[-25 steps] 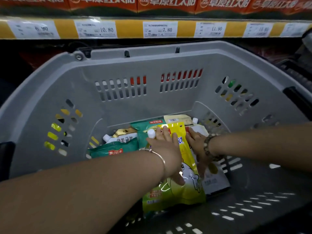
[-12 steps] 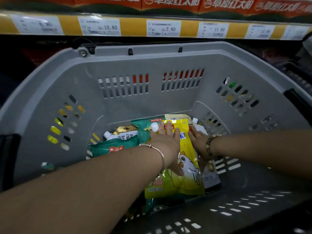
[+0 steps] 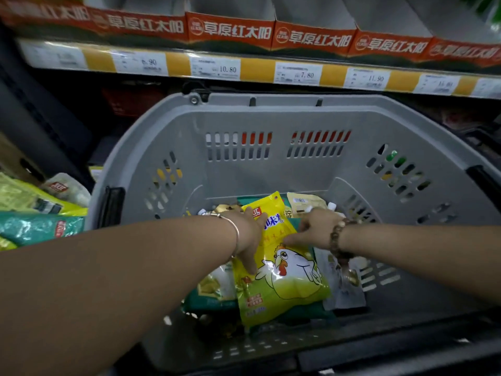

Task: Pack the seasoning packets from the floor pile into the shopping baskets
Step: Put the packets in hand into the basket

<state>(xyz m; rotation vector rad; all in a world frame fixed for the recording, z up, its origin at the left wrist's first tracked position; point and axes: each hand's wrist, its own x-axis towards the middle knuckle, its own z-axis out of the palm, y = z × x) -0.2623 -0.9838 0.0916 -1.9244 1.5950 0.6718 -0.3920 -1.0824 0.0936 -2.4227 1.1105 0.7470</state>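
A grey shopping basket stands tilted toward me below a store shelf. Several seasoning packets lie in its bottom. On top is a yellow packet with a chicken drawing. My left hand rests flat on the packet's upper left edge, thumb pointing down along it. My right hand presses the upper right part with bent fingers and its thumb on the yellow film. Green and white packets show from beneath. More packets of the floor pile lie left of the basket.
A shelf edge with yellow strips and price tags runs above the basket, with red cartons on it. Black basket handles sit on the rim at both sides. A cardboard box stands at far left.
The view has pulled back and swung left, bringing the floor pile into sight. Both hands have stayed on the yellow packet, which now lies more squarely on the other packets.
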